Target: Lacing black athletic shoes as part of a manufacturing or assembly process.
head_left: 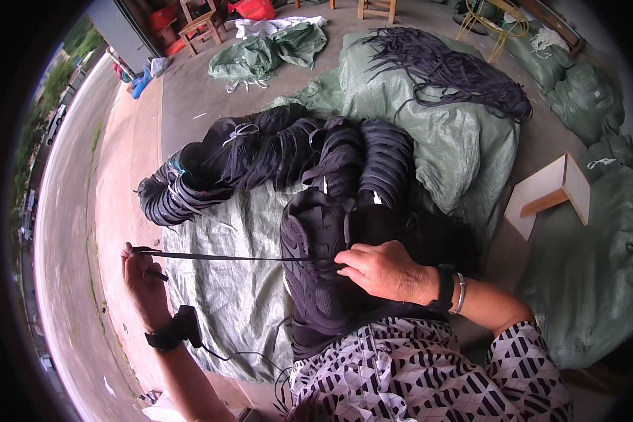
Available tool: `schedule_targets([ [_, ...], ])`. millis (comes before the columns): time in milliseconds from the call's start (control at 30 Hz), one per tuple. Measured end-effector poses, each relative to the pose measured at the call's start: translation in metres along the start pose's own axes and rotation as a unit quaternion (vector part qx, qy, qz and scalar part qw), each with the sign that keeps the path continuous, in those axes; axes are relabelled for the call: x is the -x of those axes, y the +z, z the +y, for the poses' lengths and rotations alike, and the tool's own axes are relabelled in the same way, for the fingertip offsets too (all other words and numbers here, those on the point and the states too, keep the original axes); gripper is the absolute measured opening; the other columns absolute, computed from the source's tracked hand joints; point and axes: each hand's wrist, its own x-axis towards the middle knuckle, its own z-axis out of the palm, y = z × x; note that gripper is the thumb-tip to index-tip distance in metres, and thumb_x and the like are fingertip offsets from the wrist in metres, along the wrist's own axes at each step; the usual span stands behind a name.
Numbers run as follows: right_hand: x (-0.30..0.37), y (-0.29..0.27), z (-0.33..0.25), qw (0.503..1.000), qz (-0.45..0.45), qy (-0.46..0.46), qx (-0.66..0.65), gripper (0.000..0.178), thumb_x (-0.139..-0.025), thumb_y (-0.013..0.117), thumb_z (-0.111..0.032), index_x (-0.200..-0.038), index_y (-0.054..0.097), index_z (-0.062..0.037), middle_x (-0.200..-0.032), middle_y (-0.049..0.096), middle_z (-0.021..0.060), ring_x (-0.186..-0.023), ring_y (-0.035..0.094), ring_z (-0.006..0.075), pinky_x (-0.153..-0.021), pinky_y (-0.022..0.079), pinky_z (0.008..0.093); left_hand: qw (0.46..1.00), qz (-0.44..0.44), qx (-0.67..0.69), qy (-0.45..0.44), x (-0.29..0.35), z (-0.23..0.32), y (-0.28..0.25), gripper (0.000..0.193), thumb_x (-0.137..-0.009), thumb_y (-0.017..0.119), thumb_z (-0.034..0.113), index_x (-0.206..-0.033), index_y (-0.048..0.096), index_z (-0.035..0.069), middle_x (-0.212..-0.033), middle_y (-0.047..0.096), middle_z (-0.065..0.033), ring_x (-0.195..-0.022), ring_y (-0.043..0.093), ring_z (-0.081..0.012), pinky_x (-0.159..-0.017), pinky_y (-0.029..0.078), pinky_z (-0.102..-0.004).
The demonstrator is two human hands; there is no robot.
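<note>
A black sneaker [317,295] rests against my lap, its collar away from me. From its lacing a flat black shoelace [225,257] stretches taut to the left. Out past the shoe's left side, my left hand [145,283] is closed around the lace, and a short end pokes out below the fingers. My right hand [387,271] is at the right side of the lacing, thumb and fingers pinched together where the lace meets the shoe. Whatever lies inside that pinch is mostly hidden, but the lace runs up to the fingertips.
Stacked dark shoe uppers [260,151] curve across a pale green woven sheet [218,295] ahead. Behind them, a bundle of dark laces [457,70] lies on a green sack [373,77]. A white-topped wooden piece [552,190] stands at right, beside full sacks [591,281].
</note>
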Motion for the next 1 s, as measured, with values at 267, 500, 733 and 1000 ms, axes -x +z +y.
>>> schedule_targets([
  [267,-0.009,0.002,0.012,0.998,-0.060,-0.015,-0.025,0.018,-0.079,0.067,-0.016,-0.080,0.053,-0.0045,-0.072,0.061,0.0090,-0.068,0.064,0.0247,-0.051,0.049,0.0323,0.998,-0.001,-0.057,0.009,0.016,-0.008,0.018,0.016,-0.095,0.049,0.012,-0.110,0.052,0.010,-0.070,0.041,0.0057,-0.057,0.036,-0.0007,-0.048,0.031,-0.0149],
  [500,-0.028,-0.012,0.007,0.798,-0.199,0.293,-0.488,0.016,-0.089,0.062,-0.017,-0.096,0.063,-0.0031,-0.068,0.059,0.0004,-0.051,0.047,0.0012,-0.045,0.037,0.0165,0.996,0.071,-0.046,-0.013,0.021,-0.017,0.037,0.003,-0.096,0.047,0.012,-0.099,0.048,0.011,-0.066,0.037,0.0067,-0.052,0.031,0.0004,-0.044,0.029,-0.0137],
  [733,-0.011,-0.013,0.036,0.976,0.052,0.124,-0.169,0.020,-0.087,0.065,-0.017,-0.097,0.059,-0.0013,-0.080,0.063,0.0044,-0.067,0.061,0.0114,-0.061,0.048,0.0238,0.998,0.044,-0.029,-0.017,0.016,-0.022,-0.016,0.020,-0.095,0.048,0.013,-0.114,0.052,0.008,-0.073,0.045,0.0046,-0.061,0.041,-0.0010,-0.046,0.035,-0.0142],
  [1000,0.038,-0.034,0.057,0.919,-0.122,0.211,-0.309,0.014,-0.087,0.064,-0.016,-0.082,0.065,-0.0029,-0.064,0.060,-0.0014,-0.056,0.051,0.0036,-0.052,0.041,0.0208,0.985,0.119,-0.119,0.025,-0.005,-0.025,-0.077,0.028,-0.093,0.047,0.008,-0.120,0.053,0.007,-0.069,0.043,0.0062,-0.057,0.037,-0.0012,-0.046,0.033,-0.0162],
])
